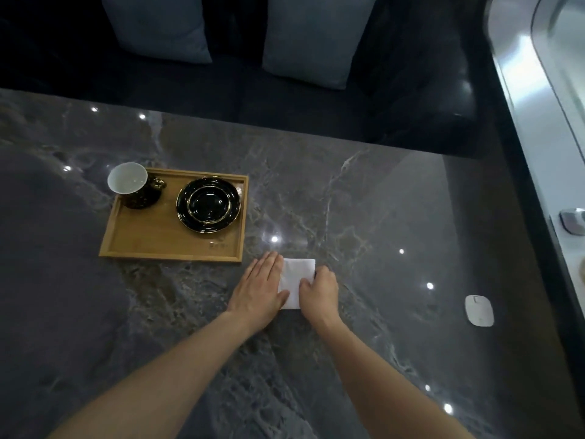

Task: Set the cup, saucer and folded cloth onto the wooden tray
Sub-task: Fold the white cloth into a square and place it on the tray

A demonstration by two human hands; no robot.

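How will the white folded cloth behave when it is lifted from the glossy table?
The white folded cloth looks thin and soft, so it will probably sag and may unfold if lifted by one edge. It seems light. On the glossy grey marble table it should slide easily toward the wooden tray.

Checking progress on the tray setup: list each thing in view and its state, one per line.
cup: upright, empty, on the tray's far left corner
saucer: flat on the tray, empty, apart from the cup
wooden tray: flat on the table, near half bare
folded cloth: on the table, off the tray
left hand: flat, pressing the cloth
right hand: fingers curled on the cloth's right edge
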